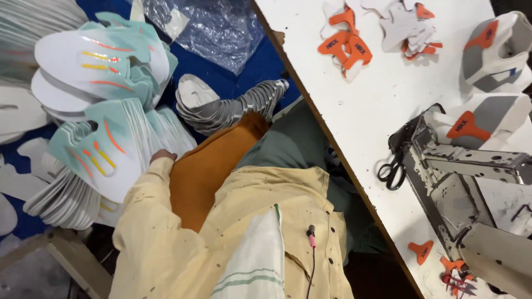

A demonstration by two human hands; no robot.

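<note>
My left hand reaches out of a pale yellow sleeve to a tall stack of teal and white shoe-upper pieces with orange and yellow stripes. The hand rests against the stack's edge. Its fingers are hidden behind the top piece, so whether they grip it cannot be seen. A second stack of the same pieces lies farther away. A fanned pile of grey and white pieces sits beyond my orange-clad knee. My right hand is out of sight.
To the right is a white worktable with a worn sewing machine, black scissors, small orange patches and grey-white uppers with orange patches. Crumpled clear plastic lies on a blue sheet.
</note>
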